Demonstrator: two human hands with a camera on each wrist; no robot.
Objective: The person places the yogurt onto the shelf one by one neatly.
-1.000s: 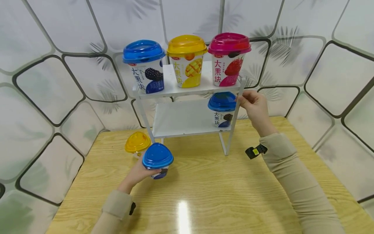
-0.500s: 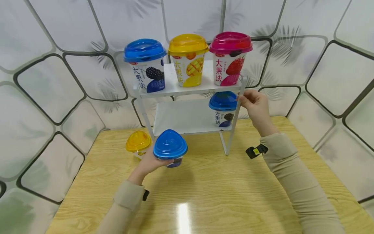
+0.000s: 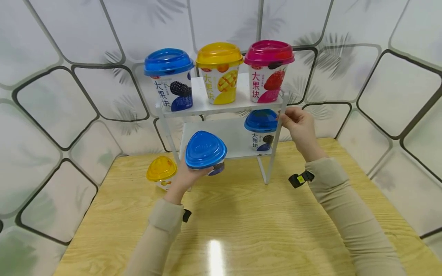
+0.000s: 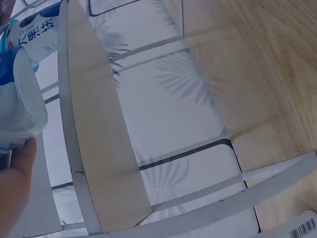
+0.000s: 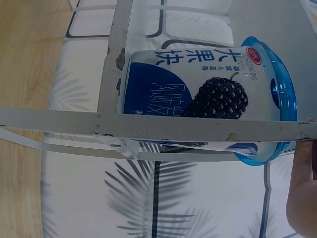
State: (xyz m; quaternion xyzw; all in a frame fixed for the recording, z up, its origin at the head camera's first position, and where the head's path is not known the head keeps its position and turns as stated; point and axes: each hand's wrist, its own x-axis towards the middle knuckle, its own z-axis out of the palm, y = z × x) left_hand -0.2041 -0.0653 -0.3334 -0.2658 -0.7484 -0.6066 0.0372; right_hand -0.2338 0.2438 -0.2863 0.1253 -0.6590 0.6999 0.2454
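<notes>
My left hand (image 3: 183,178) grips a blue-lidded yogurt cup (image 3: 206,148) by its side, raised in front of the lower shelf of a white two-tier rack (image 3: 233,134). In the left wrist view, the cup's pale base (image 4: 30,91) shows beyond the rack's frame, with my thumb (image 4: 22,158) against it. My right hand (image 3: 299,128) pinches the rack's right front post, fingertips close to a second blue-lidded cup (image 3: 260,130) on the lower shelf's right end. The right wrist view shows that cup's blackberry print (image 5: 218,99) behind the post.
On the upper shelf stand a blue-lidded cup (image 3: 170,80), a yellow-lidded cup (image 3: 221,73) and a pink-lidded cup (image 3: 269,71). Another yellow-lidded cup (image 3: 162,170) sits on the wooden table (image 3: 248,222) by the rack's left leg. A patterned wall (image 3: 121,30) rises behind.
My left hand has carried the blue-lidded yogurt cup up, forward and to the right, from beside the yellow cup to the lower shelf's front. My right hand stays at the post.
</notes>
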